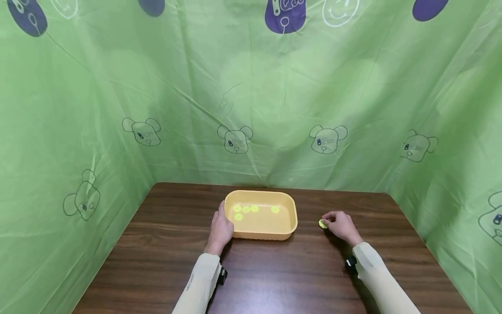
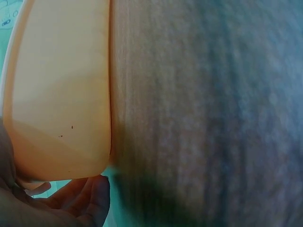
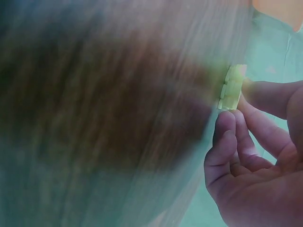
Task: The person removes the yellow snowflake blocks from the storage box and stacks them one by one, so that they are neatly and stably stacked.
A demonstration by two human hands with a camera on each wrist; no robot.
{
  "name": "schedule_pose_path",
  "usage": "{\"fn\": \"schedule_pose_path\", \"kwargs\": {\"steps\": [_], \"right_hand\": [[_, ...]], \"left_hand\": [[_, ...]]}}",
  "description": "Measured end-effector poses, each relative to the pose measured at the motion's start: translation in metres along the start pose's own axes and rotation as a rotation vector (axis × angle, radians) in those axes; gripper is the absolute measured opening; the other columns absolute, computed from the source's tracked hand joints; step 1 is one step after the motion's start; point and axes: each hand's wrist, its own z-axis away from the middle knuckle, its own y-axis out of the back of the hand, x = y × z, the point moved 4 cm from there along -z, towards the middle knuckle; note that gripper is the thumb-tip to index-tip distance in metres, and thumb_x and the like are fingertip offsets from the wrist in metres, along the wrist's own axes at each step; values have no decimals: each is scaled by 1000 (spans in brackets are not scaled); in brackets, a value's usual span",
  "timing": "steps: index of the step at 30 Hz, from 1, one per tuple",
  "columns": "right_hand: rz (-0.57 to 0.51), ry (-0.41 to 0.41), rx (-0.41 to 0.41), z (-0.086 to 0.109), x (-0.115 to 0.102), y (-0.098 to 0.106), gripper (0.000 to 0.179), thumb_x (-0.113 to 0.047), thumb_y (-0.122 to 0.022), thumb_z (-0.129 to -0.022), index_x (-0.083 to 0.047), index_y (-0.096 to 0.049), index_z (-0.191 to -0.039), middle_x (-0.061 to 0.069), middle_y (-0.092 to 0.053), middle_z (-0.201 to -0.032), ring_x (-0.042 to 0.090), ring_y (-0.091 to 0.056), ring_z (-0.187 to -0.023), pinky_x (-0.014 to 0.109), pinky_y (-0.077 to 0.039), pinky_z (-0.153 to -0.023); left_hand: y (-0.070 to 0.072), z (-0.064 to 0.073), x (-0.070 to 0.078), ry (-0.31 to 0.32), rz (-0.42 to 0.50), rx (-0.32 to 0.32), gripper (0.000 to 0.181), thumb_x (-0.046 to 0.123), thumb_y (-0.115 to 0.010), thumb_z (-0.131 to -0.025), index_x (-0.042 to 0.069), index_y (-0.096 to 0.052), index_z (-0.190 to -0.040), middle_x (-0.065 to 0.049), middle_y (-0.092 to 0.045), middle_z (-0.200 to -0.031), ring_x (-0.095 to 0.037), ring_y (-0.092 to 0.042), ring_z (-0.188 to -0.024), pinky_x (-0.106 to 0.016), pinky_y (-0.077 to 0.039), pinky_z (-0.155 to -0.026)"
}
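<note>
A shallow orange-yellow plastic basin (image 1: pixel 266 227) stands on the table, with several yellow-green flower-shaped pieces (image 1: pixel 245 209) on its inside floor. At its left end, my left hand (image 1: pixel 222 227) grips the side wall. Up close in the left wrist view, the fingers (image 2: pixel 94 196) bend at the corner of the basin (image 2: pixel 61 94). To the right of the basin, my right hand (image 1: pixel 341 224) pinches another flower-shaped piece (image 1: pixel 322 224) between thumb and fingers. The right wrist view shows this piece (image 3: pixel 232 89) edge-on at the fingertips, low over the table.
The dark brown wooden table (image 1: pixel 274 279) has rounded far corners. Green fabric (image 1: pixel 251 87) printed with bear faces hangs behind it and along both sides. Each light sleeve carries a small black device (image 1: pixel 222 275) at the wrist.
</note>
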Motion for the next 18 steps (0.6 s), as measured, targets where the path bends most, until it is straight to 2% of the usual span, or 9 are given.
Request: {"fn": "schedule_pose_path", "kwargs": {"steps": [9, 18], "right_hand": [[21, -1, 5, 1, 0, -3, 14, -18, -72, -92, -6, -77, -97, 5, -73, -86, 20, -64, -84, 36, -49, -75], [32, 3, -11, 2, 0, -3, 14, -17, -71, -93, -6, -77, -99, 6, -74, -91, 21, -65, -86, 37, -50, -75]], "left_hand": [[1, 2, 0, -39, -13, 19, 72, -2, -45, -90, 5, -27, -159, -32, -50, -140, -46, -53, -128, -57, -43, -107], [-1, 4, 0, -68, -7, 52, 70, -2, -45, -89, 3, -30, -158, -32, -54, -131, -48, -58, -118, -58, -47, -100]]}}
